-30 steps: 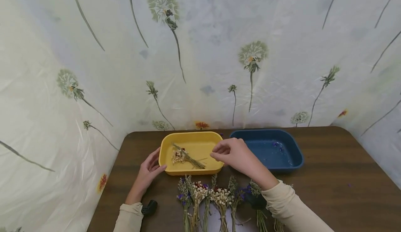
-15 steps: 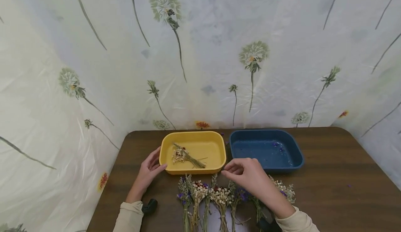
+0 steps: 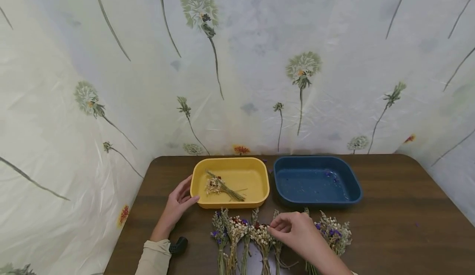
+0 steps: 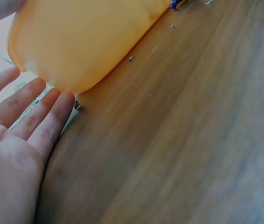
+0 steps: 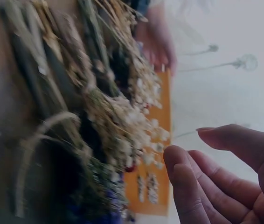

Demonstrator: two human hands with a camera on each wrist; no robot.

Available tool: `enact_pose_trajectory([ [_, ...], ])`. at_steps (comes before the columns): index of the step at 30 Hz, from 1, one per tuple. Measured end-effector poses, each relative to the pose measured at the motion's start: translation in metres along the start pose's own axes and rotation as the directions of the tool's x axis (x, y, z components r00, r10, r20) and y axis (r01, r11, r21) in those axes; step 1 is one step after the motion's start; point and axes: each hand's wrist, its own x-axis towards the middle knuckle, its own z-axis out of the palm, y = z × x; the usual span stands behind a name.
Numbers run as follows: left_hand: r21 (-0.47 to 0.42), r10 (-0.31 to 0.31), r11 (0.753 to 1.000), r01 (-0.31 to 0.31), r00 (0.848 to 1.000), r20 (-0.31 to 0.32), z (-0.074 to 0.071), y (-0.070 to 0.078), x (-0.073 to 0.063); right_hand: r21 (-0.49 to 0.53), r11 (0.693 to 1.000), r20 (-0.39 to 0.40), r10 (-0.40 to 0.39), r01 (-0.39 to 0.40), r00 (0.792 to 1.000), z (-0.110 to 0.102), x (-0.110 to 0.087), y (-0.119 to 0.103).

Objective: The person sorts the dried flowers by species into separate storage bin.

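Observation:
My left hand (image 3: 173, 211) rests at the left corner of a yellow tray (image 3: 254, 178), with its thumb by the rim. In the left wrist view its nearly straight fingers (image 4: 34, 114) touch the tray's outer wall. A small bunch of dried flowers (image 3: 224, 188) lies inside the tray. Over a row of tied dried-flower bunches hovers my right hand (image 3: 298, 233), its fingers loosely bent. Nearest to it is a bunch with white blossoms (image 3: 262, 236). The right wrist view shows a gap between thumb and forefinger and nothing held. The hand partly hides the bunches behind it.
A blue tray (image 3: 302, 186) with purple petal scraps stands right of the yellow one. A fuller bunch with purple flowers (image 3: 335, 233) lies right of my right hand. The brown wooden table (image 3: 393, 209) meets a dandelion-print curtain (image 3: 252, 81) at the back.
My right hand has drawn back from over the yellow tray, down toward the row of bunches. The left hand and the bunch in the tray have stayed in place.

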Motion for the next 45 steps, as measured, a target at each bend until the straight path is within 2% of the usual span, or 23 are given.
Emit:
enact_pose_trajectory([
  [4, -0.011, 0.003, 1.000, -0.003, 1.000, 0.011, 0.000, 0.001, 0.000, -0.023, 1.000, 0.014, 0.015, -0.015, 1.000, 0.008, -0.009, 0.006],
  [8, -0.018, 0.008, 1.000, -0.007, 1.000, 0.026, 0.000, 0.001, 0.001, -0.039, 0.999, 0.066, 0.028, -0.025, 0.997, 0.015, -0.015, 0.011],
  [11, -0.018, 0.010, 1.000, -0.010, 1.000, 0.027, 0.000, 0.002, 0.000, -0.047, 0.999, 0.103, 0.031, -0.026, 0.994, 0.020, -0.016, 0.016],
  [17, -0.001, 0.008, 1.000, -0.008, 1.000, 0.016, -0.001, 0.002, 0.000, -0.072, 0.995, 0.126, 0.071, -0.062, 0.989, 0.027, -0.016, 0.024],
  [26, 0.040, 0.015, 0.999, -0.015, 1.000, -0.002, 0.000, 0.001, -0.001, -0.034, 0.996, 0.177, 0.082, -0.077, 0.981, 0.042, -0.017, 0.035],
  [34, 0.016, -0.015, 1.000, 0.015, 1.000, -0.004, 0.000, 0.001, -0.001, 0.025, 0.996, 0.185, 0.080, -0.086, 0.980, 0.048, -0.017, 0.038],
  [40, 0.001, -0.019, 1.000, 0.019, 1.000, 0.002, 0.000, 0.000, -0.001, 0.124, 0.981, 0.208, 0.124, -0.152, 0.970, 0.048, -0.017, 0.042],
  [45, -0.010, -0.011, 1.000, 0.011, 1.000, 0.010, -0.001, 0.000, -0.001, 0.168, 0.963, 0.220, 0.174, -0.213, 0.960, 0.046, -0.016, 0.045],
])
